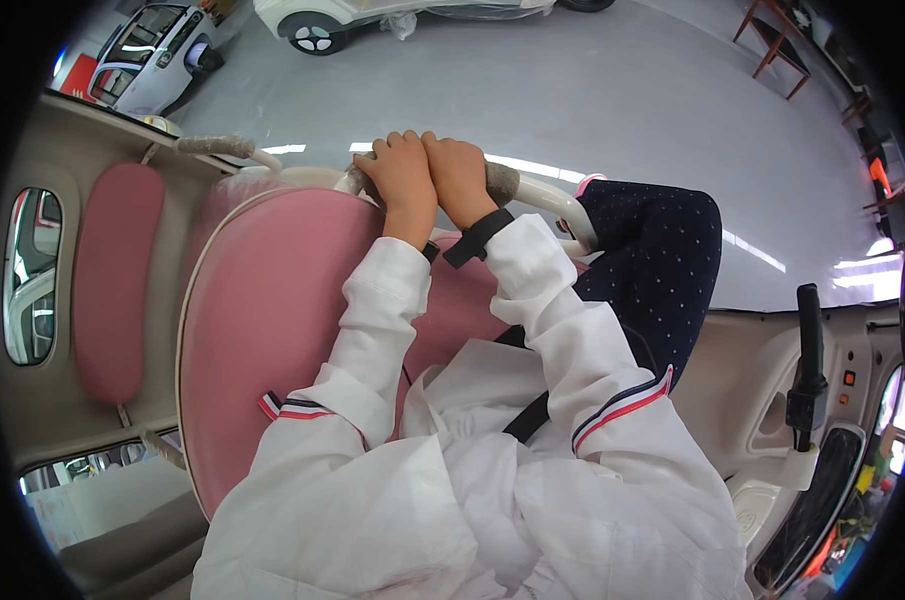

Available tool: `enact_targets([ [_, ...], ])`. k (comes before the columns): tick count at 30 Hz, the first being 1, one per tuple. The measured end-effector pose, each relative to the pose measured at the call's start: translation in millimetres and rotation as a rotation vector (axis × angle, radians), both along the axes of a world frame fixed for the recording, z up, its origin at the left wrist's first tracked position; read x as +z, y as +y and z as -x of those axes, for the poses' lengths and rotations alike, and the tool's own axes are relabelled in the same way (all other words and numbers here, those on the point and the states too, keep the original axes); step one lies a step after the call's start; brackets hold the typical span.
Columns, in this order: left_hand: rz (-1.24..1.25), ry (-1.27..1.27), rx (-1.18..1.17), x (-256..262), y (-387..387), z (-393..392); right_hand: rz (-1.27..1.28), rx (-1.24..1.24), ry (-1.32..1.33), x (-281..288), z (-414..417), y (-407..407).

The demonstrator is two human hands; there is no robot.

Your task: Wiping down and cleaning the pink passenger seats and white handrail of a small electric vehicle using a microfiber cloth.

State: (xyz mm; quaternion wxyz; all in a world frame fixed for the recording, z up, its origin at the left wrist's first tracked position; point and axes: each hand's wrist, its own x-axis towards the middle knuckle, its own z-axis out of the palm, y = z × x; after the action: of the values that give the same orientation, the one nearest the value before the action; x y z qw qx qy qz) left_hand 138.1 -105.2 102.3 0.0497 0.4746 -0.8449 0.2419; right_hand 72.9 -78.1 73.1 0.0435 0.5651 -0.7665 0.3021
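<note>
Both my hands rest side by side on a grey padded armrest (503, 184) fixed to a curved white tube (546, 199). My left hand (402, 174) wraps over the padding, its thumb to the left and its fingertips hidden beyond the far side. Against it, my right hand (458, 174) grips the same pad, fingers also curled over. A black strap (479, 238) circles my right wrist, with a loose end. Below my forearms is a pink seat (280, 322) with pale piping, and my leg (647, 255) in dark dotted trousers bends to the right.
A second padded armrest (216, 145) lies at left, near a pink rear cushion (119, 285). To the right, a black handlebar grip (808, 330) rises beside the dashboard (779, 390). Beyond the door opening, a white vehicle (347, 15) and a small light-coloured car (149, 60) stand on the grey floor (535, 82).
</note>
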Motion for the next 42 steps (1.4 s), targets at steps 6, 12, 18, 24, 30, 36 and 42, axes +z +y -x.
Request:
enact_targets([
  [6, 0.008, -0.066, -0.021, -5, 28, 33, -0.032, -0.045, -0.001, -13, 26, 31],
  [12, 0.017, -0.066, -0.201, -24, 78, 66, -0.003, -0.142, 0.047, -33, 60, 92],
  [18, 0.062, -0.052, -0.36, -65, 122, 105, 0.015, -0.09, -0.657, -47, 89, 147],
  [24, -0.035, 0.204, -0.706, -72, 101, 91, 0.039, -0.238, -0.487, -58, 85, 145],
  [30, -0.091, 0.372, -0.734, -48, 40, 35, -0.233, -0.49, 0.273, -27, 34, 78],
  [36, 0.15, 0.233, -0.265, -8, -8, -33, -0.029, -0.236, 0.118, 1, -21, -16],
  [42, 0.161, -0.007, 0.025, -3, -1, -24, 0.101, 0.034, -0.011, 7, -20, -14],
])
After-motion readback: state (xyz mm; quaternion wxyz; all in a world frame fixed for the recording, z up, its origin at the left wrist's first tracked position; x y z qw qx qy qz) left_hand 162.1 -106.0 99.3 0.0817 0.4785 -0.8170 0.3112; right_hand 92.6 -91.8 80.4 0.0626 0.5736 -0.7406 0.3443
